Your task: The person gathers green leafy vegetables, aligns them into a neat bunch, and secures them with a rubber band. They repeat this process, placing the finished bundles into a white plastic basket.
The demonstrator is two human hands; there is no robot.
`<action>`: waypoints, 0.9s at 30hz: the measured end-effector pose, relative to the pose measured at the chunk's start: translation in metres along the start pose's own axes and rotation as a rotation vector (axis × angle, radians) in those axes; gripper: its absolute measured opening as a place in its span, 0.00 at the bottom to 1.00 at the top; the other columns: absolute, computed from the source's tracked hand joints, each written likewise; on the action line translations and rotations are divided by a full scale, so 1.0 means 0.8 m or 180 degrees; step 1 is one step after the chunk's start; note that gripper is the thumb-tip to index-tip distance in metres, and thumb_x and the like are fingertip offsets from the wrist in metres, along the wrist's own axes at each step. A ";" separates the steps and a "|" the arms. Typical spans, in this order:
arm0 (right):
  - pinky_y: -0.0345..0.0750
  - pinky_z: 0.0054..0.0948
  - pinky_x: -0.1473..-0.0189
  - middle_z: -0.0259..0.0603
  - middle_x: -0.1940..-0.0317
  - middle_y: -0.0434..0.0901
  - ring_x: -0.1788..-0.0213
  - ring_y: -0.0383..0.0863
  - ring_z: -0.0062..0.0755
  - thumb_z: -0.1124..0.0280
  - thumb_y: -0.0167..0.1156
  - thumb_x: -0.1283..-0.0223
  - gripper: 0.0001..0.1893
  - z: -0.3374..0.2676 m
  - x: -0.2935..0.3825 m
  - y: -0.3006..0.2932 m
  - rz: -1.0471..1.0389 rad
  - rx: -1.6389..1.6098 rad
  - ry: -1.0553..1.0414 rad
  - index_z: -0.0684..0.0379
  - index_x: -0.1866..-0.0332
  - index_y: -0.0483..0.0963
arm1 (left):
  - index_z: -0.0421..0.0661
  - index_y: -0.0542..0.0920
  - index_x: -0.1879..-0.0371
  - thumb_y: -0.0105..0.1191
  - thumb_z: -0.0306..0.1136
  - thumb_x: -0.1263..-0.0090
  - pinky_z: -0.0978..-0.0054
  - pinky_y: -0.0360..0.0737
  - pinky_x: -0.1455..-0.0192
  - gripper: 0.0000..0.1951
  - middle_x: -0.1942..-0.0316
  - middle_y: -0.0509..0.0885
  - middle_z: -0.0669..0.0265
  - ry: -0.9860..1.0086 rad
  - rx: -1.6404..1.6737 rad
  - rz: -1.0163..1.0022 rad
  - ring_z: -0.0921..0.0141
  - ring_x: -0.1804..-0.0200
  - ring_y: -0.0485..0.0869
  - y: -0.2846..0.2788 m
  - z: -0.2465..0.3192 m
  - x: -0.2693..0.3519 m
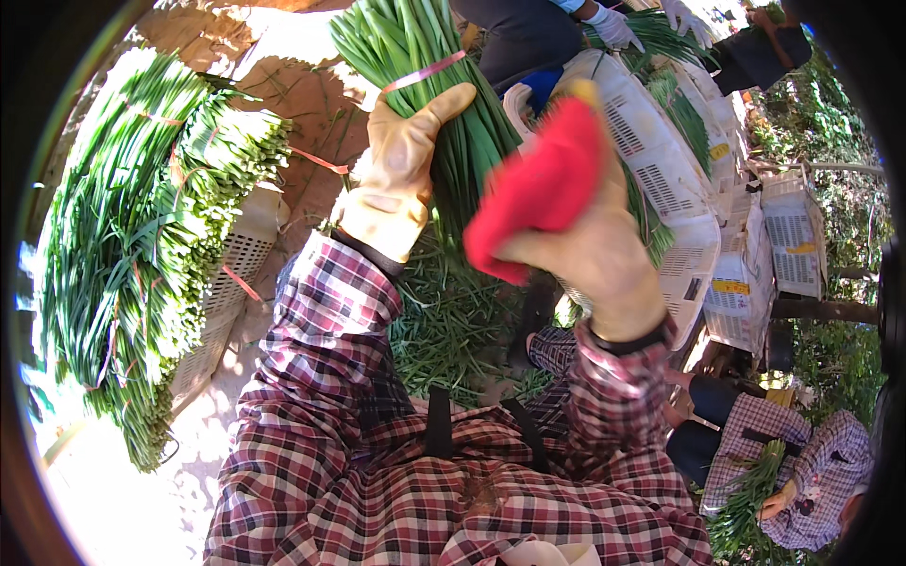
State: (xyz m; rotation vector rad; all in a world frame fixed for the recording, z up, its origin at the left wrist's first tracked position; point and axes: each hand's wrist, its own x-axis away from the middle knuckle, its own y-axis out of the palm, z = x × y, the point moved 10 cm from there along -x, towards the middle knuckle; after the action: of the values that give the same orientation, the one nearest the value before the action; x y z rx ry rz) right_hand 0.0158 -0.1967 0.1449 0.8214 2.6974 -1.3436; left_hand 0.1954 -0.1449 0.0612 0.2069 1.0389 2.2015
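Observation:
My left hand (398,163), in a tan rubber glove, grips a bundle of long green leaves (407,35), which look like garlic chives. A pinkish-red tie (425,72) circles the bundle just beyond my thumb. Beside the lower part of the bundle is my right hand (601,265), also in a tan glove and blurred. It holds a red cloth (548,180), also blurred, which hides part of the leaves and most of the right fingers. Whether the cloth touches the bundle, I cannot tell.
At left, tied bundles of leaves (134,233) are heaped on a plastic crate (237,258). Leaf trimmings (453,325) cover the ground below. White crates (658,159) line the right. A co-worker's gloved hand (614,28) is at top; another person (778,453) holds leaves at lower right.

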 end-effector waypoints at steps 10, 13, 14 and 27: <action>0.73 0.35 0.33 0.45 0.40 0.77 0.38 0.77 0.42 0.65 0.53 0.29 0.25 0.126 0.045 0.142 0.0029 0.1107 -0.0394 0.58 0.30 0.63 | 0.40 0.83 0.51 0.64 0.32 0.30 0.64 0.90 0.52 0.13 0.57 0.89 0.57 -0.1559 0.1088 0.0801 0.62 0.57 0.90 -0.047 -0.066 0.002; 0.81 0.33 0.57 0.47 0.60 0.82 0.60 0.85 0.36 0.65 0.59 0.35 0.23 0.246 0.165 0.122 -0.0481 -0.0042 0.2396 0.62 0.38 0.71 | 0.39 0.82 0.50 0.66 0.35 0.31 0.64 0.89 0.51 0.16 0.55 0.89 0.58 -0.1061 0.1329 0.0921 0.61 0.56 0.89 -0.059 -0.042 -0.014; 0.84 0.32 0.68 0.47 0.70 0.85 0.70 0.87 0.31 0.64 0.61 0.39 0.22 0.277 0.231 0.107 -0.0408 -0.0344 0.3768 0.63 0.42 0.75 | 0.40 0.82 0.48 0.64 0.37 0.29 0.64 0.88 0.50 0.17 0.54 0.88 0.59 -0.0949 0.1575 0.0536 0.62 0.55 0.89 -0.052 -0.028 -0.023; 0.80 0.32 0.56 0.47 0.59 0.79 0.61 0.81 0.36 0.69 0.65 0.41 0.15 -0.169 -0.075 0.083 -0.0059 -0.1320 -0.0079 0.65 0.54 0.73 | 0.43 0.76 0.38 0.55 0.56 0.27 0.63 0.85 0.47 0.30 0.41 0.81 0.57 -0.0852 0.0884 0.0307 0.59 0.49 0.85 -0.068 -0.032 -0.031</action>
State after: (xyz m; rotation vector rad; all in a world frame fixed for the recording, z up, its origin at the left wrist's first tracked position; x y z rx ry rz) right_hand 0.1265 -0.0899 0.1957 0.7288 2.8162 -0.7416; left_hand 0.2317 -0.1524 0.0081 0.6695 1.1969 2.0350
